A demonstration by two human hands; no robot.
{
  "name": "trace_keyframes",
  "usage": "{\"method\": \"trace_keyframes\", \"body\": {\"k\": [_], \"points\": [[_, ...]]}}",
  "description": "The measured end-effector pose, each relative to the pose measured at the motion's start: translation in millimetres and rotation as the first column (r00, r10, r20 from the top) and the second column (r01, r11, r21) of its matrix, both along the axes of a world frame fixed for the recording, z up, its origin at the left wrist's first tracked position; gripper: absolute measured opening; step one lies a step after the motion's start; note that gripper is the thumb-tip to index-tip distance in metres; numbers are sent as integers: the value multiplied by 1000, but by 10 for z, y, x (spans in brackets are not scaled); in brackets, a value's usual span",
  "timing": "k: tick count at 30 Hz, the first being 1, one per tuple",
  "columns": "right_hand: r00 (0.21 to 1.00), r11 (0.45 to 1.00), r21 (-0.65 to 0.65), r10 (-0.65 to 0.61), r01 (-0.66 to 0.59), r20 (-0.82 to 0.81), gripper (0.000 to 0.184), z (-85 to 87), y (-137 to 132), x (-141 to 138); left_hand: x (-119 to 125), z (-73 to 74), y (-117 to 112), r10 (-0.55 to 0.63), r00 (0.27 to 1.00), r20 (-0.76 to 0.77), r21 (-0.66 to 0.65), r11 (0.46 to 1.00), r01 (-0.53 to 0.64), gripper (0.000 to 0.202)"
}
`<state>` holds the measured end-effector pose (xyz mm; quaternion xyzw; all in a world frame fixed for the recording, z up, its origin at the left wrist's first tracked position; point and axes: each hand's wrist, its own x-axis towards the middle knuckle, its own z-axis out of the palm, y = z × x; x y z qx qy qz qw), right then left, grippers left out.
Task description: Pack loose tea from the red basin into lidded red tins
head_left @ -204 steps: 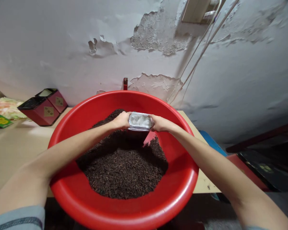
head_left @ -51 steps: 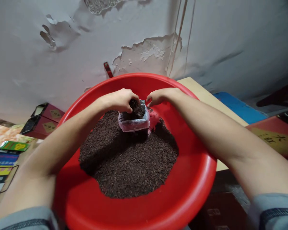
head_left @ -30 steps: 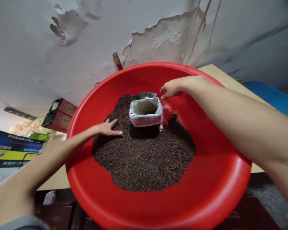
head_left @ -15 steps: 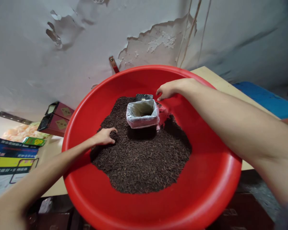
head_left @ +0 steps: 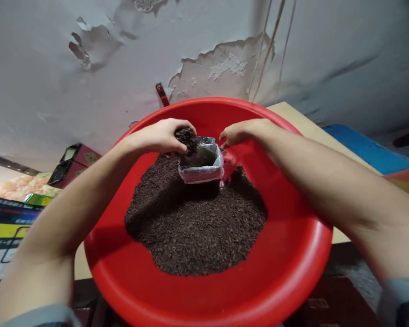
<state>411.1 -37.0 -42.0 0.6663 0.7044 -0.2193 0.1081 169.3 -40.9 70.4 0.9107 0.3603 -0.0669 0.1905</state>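
Note:
My left hand (head_left: 165, 135) is closed round a clump of dark loose tea leaves (head_left: 187, 138), held over the left side of a small box lined with a clear plastic bag (head_left: 201, 174). Some leaves appear to be falling into the box. Its black lid flap (head_left: 206, 140) stands out behind it. To the right of the box, my right hand (head_left: 237, 133) has its fingers curled but apart, with nothing seen in them. The box sits on a wide heap of tea leaves (head_left: 197, 236) inside a large red basin (head_left: 289, 254).
The basin rests on a pale tabletop (head_left: 293, 118). At left are dark red boxes (head_left: 66, 168), a bag of pale orange things (head_left: 22, 185) and a printed carton (head_left: 7, 229). A blue item (head_left: 368, 147) lies at right. Behind is a peeling wall (head_left: 218, 63).
My left hand has risen from the left of the heap to above the box, carrying a clump of tea leaves. My right hand has stayed beside the box.

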Motion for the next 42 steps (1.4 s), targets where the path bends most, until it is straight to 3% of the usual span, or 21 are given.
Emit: {"method": "trace_keyframes", "body": {"k": [4, 9, 13, 15, 18, 22, 25, 28, 31, 35, 39, 42], "points": [[998, 998, -22, -52, 51, -38, 42, 5, 8, -24, 195, 51, -12, -95, 992, -86, 56, 993, 100, 48], [996, 996, -18, -85, 84, -31, 44, -7, 28, -25, 262, 78, 35, -113, 990, -86, 86, 989, 120, 50], [999, 999, 2, -45, 45, -28, 43, -32, 44, 3, 323, -23, 11, -173, 985, 21, 98, 981, 170, 74], [1000, 1000, -7, -22, 22, -19, 42, -34, 42, 12, 297, -121, -15, -133, 991, 13, 109, 985, 131, 87], [1000, 1000, -5, -8, 8, 1, 43, -54, 61, 38, 58, -338, -21, -18, 998, -65, 93, 995, 24, 90], [1000, 999, 46, 17, -18, 26, 47, -199, 212, 162, -630, -774, -62, 156, 964, -217, 33, 988, -152, 87], [998, 996, 74, 54, -56, 33, 54, -380, 377, 304, -1128, -1116, -261, 51, 854, -518, -217, 958, -189, 107], [996, 994, 63, 90, -92, 29, 59, -542, 499, 427, -1361, -1334, -555, -12, 725, -688, -286, 924, -256, 127], [993, 992, 43, 121, -121, -2, 58, -647, 561, 514, -1370, -1398, -794, 26, 722, -692, -202, 953, -227, 134], [996, 996, 48, 83, -81, -33, 58, -708, 584, 579, -1318, -1388, -938, 39, 772, -634, -103, 985, -135, 106], [996, 994, 90, 70, -64, -58, 51, -638, 541, 526, -1323, -1388, -900, 14, 796, -605, -96, 991, -90, 88], [1000, 999, 39, 9, -9, -16, 58, -468, 434, 383, -1342, -1355, -749, 53, 830, -555, -156, 974, -167, 81]]}}
